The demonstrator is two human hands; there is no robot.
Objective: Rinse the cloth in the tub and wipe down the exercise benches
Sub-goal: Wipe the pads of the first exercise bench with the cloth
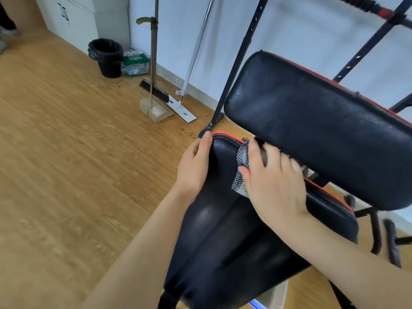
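Pressing the checked cloth (242,160) onto the black seat pad (223,241) is my right hand (275,186). On my screen I see its thumb tucked over the cloth, and its fingers (256,152) are bent over the top of it, so it is holding the cloth. The fingertips reach into the gap under the tilted back pad (312,134), and I cannot see their ends well. The cloth sits near the far end of the seat pad, just beside the red trim.

My left hand (194,168) grips the left edge of the same surface, near its far corner. Its thumb lies along the rim, and the other fingers wrap round the side where I cannot see them.

A thin black post (238,63) with holes stands up just past the left hand.

Across the wooden floor (66,163), by the pale wall, a broom (153,90) stands in its dustpan (157,111). A flat mop (184,111) leans just beside them. A black bin (107,58) with a bag inside stands farther left, and a green and white packet (134,62) is touching it. White cupboards (73,21) are behind the bin.
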